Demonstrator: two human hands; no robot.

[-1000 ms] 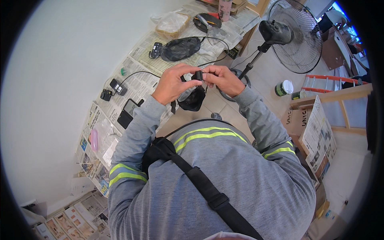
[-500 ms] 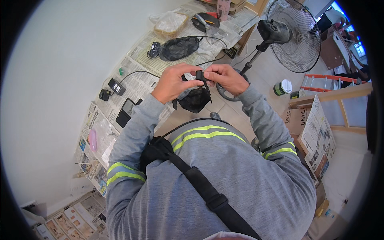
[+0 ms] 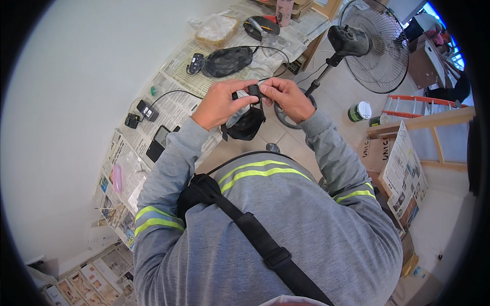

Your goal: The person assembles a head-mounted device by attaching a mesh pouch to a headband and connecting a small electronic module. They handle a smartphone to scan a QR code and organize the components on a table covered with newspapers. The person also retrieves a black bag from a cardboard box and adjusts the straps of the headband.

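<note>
Both hands meet in front of me at the near edge of the paper-covered bench. My left hand (image 3: 224,101) pinches a small black block-like piece (image 3: 253,91) between thumb and fingers. From the other side, my right hand (image 3: 289,99) grips the same piece or a bit of strap at it, its fingertips pressed together; which of these I cannot tell. Below them hangs a black pouch (image 3: 246,125) with a loose dark tab at its left, seemingly attached to the piece. A greyish part shows at the pouch's top, partly hidden by my left hand.
Newspaper (image 3: 176,99) covers the bench, which holds a black mesh pouch (image 3: 229,62), a small black device (image 3: 195,64), a phone-like device (image 3: 159,143), a plastic-wrapped package (image 3: 217,31) and cables. A standing fan (image 3: 375,46), tins (image 3: 360,111) and an orange ladder (image 3: 423,104) stand to the right.
My hands stay nearly in place around the black piece, with small finger shifts. The hanging pouch has swung slightly left. A dark shape by the ladder at far right has moved.
</note>
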